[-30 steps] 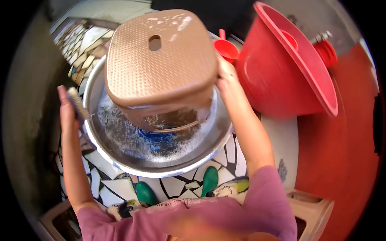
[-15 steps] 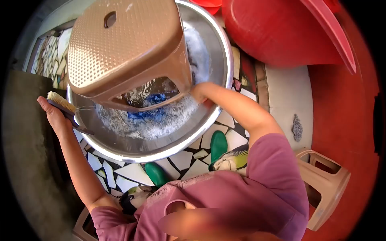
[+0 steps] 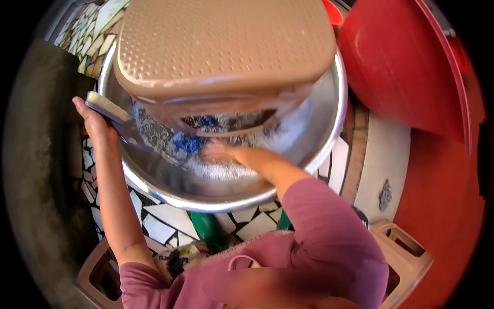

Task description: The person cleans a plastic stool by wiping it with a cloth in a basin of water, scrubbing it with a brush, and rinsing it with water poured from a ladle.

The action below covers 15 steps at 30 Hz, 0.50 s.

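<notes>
A tan plastic stool [image 3: 226, 46] with a dimpled seat stands upright in a wide metal basin [image 3: 337, 103] of sudsy water. My left hand [image 3: 98, 121], at the basin's left rim, is closed on a scrub brush [image 3: 110, 110] with pale bristles facing up. Below the stool's front side, my right hand [image 3: 218, 151] is down at the water, beside a blue item [image 3: 188, 143]. Suds and blur hide its fingers, so what it holds, if anything, does not show.
A large red tub [image 3: 396, 62] leans at the upper right, with a red dipper [image 3: 333, 13] beside it. Another tan stool [image 3: 406, 257] is at the lower right, and part of a tan stool [image 3: 90, 268] shows lower left. Green footwear [image 3: 208, 229] rests on mosaic tile.
My right hand has left the stool's right side and moved left into the suds by the blue item. My left hand still holds the brush. The camera view has shifted.
</notes>
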{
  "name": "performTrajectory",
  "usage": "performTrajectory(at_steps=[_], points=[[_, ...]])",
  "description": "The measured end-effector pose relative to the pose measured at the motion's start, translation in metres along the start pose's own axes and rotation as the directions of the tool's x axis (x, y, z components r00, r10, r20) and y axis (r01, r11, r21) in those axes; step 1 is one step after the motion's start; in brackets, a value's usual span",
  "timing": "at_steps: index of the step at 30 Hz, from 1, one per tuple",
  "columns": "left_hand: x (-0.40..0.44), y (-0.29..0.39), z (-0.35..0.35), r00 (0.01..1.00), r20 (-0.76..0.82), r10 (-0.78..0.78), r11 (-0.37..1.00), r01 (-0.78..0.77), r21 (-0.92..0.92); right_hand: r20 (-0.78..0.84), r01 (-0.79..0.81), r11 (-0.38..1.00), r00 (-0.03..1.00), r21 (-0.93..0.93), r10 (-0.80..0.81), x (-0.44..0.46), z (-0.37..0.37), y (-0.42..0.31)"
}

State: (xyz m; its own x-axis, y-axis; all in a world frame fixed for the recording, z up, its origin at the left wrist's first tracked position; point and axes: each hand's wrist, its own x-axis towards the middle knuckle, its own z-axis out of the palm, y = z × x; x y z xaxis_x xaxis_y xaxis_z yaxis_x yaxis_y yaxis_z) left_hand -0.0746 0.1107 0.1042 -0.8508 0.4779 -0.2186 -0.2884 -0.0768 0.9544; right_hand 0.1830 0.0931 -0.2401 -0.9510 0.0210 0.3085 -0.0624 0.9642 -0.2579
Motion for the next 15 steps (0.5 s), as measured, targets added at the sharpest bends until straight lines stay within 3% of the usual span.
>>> performTrajectory(at_steps=[1,2,4,6,7,8,9,10,11,12,14,15], points=[[-0.001,-0.002,0.000,0.999,0.022,-0.049,0.998,0.050,-0.024,-0.123,-0.025,0.994,0.992,0.104,0.038,0.002,0.032,0.002],[-0.005,-0.002,0.001,1.000,0.020,-0.019,1.000,0.020,-0.015,-0.102,-0.059,0.988,0.992,0.146,0.075,-0.005,0.035,-0.002],[-0.002,-0.001,0.001,1.000,0.008,0.011,1.000,-0.011,-0.022,0.181,-0.162,0.973,0.975,0.164,0.132,0.007,0.001,-0.014],[0.005,-0.003,-0.002,0.999,0.052,0.003,1.000,-0.003,0.003,0.586,-0.305,0.951,0.779,0.046,0.222,0.037,-0.089,-0.041],[0.011,-0.004,-0.005,0.999,0.050,0.003,1.000,-0.002,-0.021,0.663,-0.343,0.939,0.705,0.010,0.251,0.055,-0.133,-0.054],[0.017,-0.006,-0.009,0.995,0.103,-0.006,0.999,0.002,0.034,0.613,-0.372,0.927,0.743,0.043,0.270,0.068,-0.167,-0.065],[0.018,-0.006,-0.011,0.988,0.156,-0.018,0.996,0.004,0.090,0.415,-0.391,0.890,0.868,0.233,0.273,0.071,-0.183,-0.073],[0.008,-0.002,-0.008,0.984,0.173,0.032,0.995,-0.048,0.089,0.189,-0.351,0.839,0.936,0.415,0.298,0.075,-0.199,-0.078],[0.004,0.002,-0.007,0.984,0.176,0.041,0.996,-0.054,0.067,0.013,-0.260,0.840,0.957,0.476,0.289,0.084,-0.222,-0.085],[0.001,0.005,-0.007,0.990,0.144,0.007,1.000,-0.010,0.026,-0.101,-0.196,0.851,0.955,0.488,0.278,0.099,-0.250,-0.090],[-0.005,0.013,-0.009,0.991,0.121,-0.064,0.992,0.076,-0.099,-0.347,-0.139,0.941,0.905,0.309,0.248,0.126,-0.301,-0.102],[-0.015,0.022,-0.007,0.991,0.124,-0.056,0.991,0.071,-0.115,-0.347,-0.134,0.946,0.908,0.294,0.236,0.138,-0.315,-0.103]])
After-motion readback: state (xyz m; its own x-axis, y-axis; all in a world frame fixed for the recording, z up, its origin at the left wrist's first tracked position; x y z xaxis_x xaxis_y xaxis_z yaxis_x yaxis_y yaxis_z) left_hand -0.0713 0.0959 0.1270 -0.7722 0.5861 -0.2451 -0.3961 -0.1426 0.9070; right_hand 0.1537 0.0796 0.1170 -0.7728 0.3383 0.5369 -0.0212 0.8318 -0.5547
